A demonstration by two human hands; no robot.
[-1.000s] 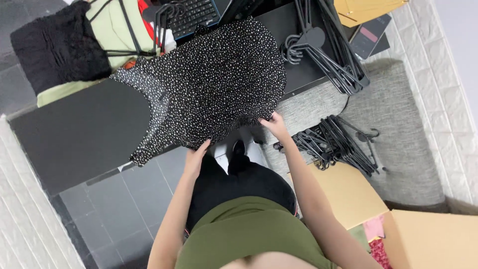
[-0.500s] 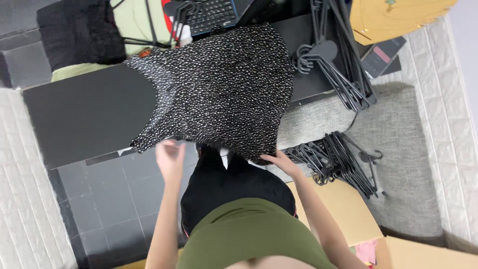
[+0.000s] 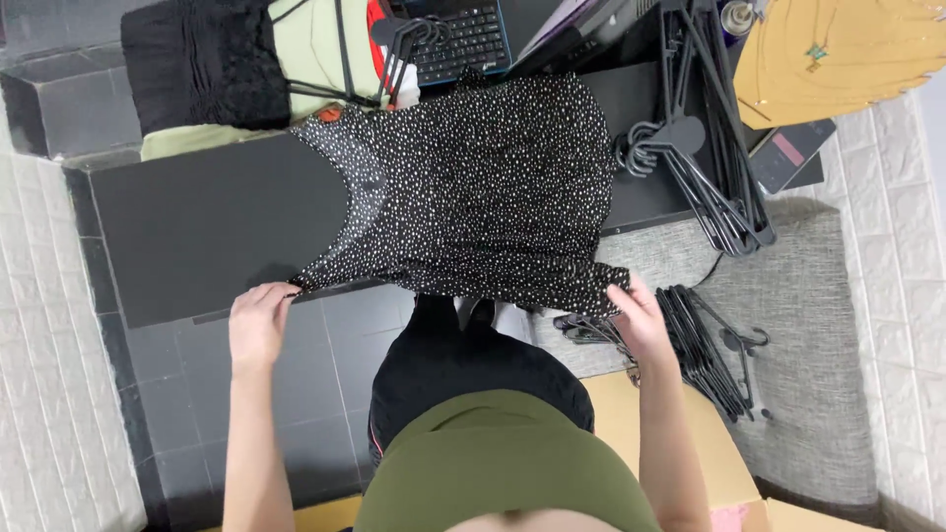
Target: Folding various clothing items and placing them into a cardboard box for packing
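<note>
Two hands grip one spotted black garment [image 3: 473,187] spread flat over a black table [image 3: 207,227], hem hanging off the near edge; largest first: table, then garment (white dots, neckline toward 10 o'clock); black hangers [image 3: 709,167] piled at 2 o'clock, more hangers [image 3: 705,345] at 4 o'clock on a grey mat [image 3: 808,325]; keyboard [image 3: 458,39] at 12; left hand [image 3: 258,325] pinched on the hem corner at 8 o'clock; right hand [image 3: 639,317] clamped on the opposite corner at 4.

The spotted garment [image 3: 473,187] hides the keyboard's [image 3: 463,39] near edge.
</note>
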